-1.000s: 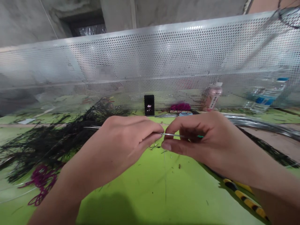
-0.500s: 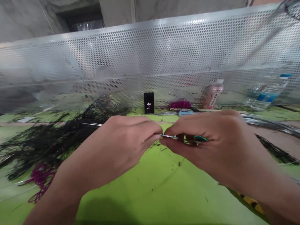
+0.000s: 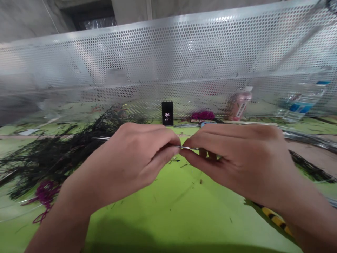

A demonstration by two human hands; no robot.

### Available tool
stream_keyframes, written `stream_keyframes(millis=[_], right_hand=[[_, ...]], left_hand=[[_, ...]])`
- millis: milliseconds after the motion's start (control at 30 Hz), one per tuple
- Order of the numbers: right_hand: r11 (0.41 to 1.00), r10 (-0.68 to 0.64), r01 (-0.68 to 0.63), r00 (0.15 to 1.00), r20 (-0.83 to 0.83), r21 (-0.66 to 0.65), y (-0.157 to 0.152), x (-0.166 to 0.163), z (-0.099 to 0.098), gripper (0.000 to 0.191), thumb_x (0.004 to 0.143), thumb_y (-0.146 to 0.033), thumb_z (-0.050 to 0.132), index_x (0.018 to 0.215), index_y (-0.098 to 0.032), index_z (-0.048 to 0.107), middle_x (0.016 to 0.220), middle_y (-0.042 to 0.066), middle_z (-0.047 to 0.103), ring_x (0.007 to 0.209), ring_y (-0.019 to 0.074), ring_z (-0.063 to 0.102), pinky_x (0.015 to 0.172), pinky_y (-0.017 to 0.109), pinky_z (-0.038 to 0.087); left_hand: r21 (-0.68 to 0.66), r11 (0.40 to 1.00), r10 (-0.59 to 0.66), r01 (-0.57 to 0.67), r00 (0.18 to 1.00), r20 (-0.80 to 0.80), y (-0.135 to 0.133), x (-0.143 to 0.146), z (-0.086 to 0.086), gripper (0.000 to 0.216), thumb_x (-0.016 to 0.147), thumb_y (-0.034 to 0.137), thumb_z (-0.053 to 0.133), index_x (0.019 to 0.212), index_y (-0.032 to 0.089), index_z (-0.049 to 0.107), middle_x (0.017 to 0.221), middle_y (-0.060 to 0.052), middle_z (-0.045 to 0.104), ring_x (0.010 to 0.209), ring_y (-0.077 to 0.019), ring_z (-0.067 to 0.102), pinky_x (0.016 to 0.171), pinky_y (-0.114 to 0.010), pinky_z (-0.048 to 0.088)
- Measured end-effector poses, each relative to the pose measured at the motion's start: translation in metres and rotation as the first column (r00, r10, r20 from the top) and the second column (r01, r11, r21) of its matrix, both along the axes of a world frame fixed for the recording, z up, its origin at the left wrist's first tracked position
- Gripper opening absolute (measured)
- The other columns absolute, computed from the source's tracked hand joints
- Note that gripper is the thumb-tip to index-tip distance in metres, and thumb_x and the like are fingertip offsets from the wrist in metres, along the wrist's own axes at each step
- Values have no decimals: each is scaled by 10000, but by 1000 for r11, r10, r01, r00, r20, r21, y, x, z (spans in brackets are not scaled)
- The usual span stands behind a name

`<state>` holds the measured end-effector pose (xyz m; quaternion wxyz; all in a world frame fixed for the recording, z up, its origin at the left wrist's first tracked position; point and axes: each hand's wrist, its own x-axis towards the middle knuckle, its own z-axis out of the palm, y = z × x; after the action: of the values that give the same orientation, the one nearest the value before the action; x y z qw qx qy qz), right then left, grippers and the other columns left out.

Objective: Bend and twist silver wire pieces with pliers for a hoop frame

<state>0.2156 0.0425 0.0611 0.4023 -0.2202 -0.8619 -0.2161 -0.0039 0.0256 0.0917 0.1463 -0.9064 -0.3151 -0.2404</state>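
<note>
My left hand (image 3: 129, 158) pinches a thin silvery wire (image 3: 190, 148) between thumb and forefinger. From the other side my right hand (image 3: 244, 158) grips the same wire, its fingertips almost touching those of the left. Only a short length of wire shows between and behind the fingers; thin silvery ends (image 3: 99, 138) also stick out beyond the left hand. Both hands hover over a bright green tabletop (image 3: 168, 218). Whatever else lies inside the right palm is hidden.
Dark, thin strands (image 3: 52, 154) heap at left, with purple cord (image 3: 45, 193) nearby. Behind stand a black phone (image 3: 167, 114), a pink bottle (image 3: 240, 105), a clear water bottle (image 3: 302, 103) and a perforated metal panel (image 3: 168, 59). Wire bundles (image 3: 310, 138) lie right.
My fingertips have come closer together, leaving less wire showing between them. A green piece seen in my right hand earlier is now hidden.
</note>
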Motion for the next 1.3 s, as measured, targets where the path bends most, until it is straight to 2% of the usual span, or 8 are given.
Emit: stream_keyframes(millis=[167, 500, 767, 900, 1000, 1100, 1200, 1300], right_hand=[[997, 9, -10, 1000, -18, -77, 1, 1, 0, 240, 971, -154, 619, 751, -218, 691, 660, -2, 646, 578, 136, 583, 526, 332, 393], [992, -64, 58, 997, 52, 110, -5, -3, -3, 205, 935, -84, 646, 762, -137, 742, 796, 7, 749, 446, 82, 489, 411, 348, 331], [953, 66, -40, 995, -77, 302, 4, -9, -12, 290, 865, -59, 699, 594, -159, 668, 579, 18, 632, 472, 118, 513, 408, 354, 331], [996, 43, -54, 988, -148, -74, 9, -10, -8, 132, 837, -77, 719, 731, -156, 725, 652, -25, 694, 531, 78, 582, 448, 238, 401], [773, 37, -158, 978, -205, -615, 8, -5, 3, 126, 800, -124, 752, 768, -246, 752, 698, -91, 717, 564, 67, 601, 491, 179, 452], [517, 69, -246, 967, -246, -820, 7, 3, 11, 107, 837, -225, 743, 775, -305, 778, 667, -90, 700, 540, 95, 566, 429, 193, 428], [452, 53, -298, 950, -309, -841, 7, 7, 13, 56, 827, -294, 760, 775, -290, 781, 637, -54, 681, 515, 126, 547, 398, 233, 414], [483, 53, -348, 928, -369, -804, 7, 9, 11, 18, 813, -294, 790, 813, -309, 780, 705, -61, 715, 563, 140, 590, 438, 240, 478]], left_hand=[[29, 999, -39, 39, 999, -1, 1, 1, 0, 155, 1031, 204, 550, 897, 181, 625, 771, 25, 670, 637, -110, 620, 605, -258, 406], [-18, 1000, -5, 4, 1000, -12, -1, 0, 2, 171, 1029, 217, 541, 896, 183, 643, 690, 30, 615, 558, -118, 540, 565, -283, 370], [-181, 983, -37, 42, 999, 31, -3, 0, 9, 231, 1016, 215, 570, 789, 198, 603, 577, 85, 536, 472, -64, 439, 524, -243, 330], [-142, 989, -37, 44, 998, 47, -3, 0, 6, 191, 978, 175, 610, 791, 198, 641, 630, 82, 600, 520, -58, 499, 550, -232, 352], [-56, 996, -63, 66, 997, 49, -5, 3, 3, 172, 979, 167, 608, 820, 196, 666, 716, 68, 670, 585, -59, 570, 586, -223, 396], [67, 995, -75, 72, 996, 39, -5, 6, 1, 174, 979, 162, 611, 822, 192, 679, 757, 59, 703, 607, -64, 604, 577, -228, 427], [186, 980, -84, 78, 996, 28, -2, 4, -1, 119, 964, 168, 642, 860, 200, 691, 808, 50, 735, 650, -78, 652, 597, -235, 476], [274, 958, -93, 85, 996, 14, 0, 1, -2, 64, 953, 163, 659, 920, 210, 685, 854, 39, 754, 682, -86, 685, 604, -238, 502]])
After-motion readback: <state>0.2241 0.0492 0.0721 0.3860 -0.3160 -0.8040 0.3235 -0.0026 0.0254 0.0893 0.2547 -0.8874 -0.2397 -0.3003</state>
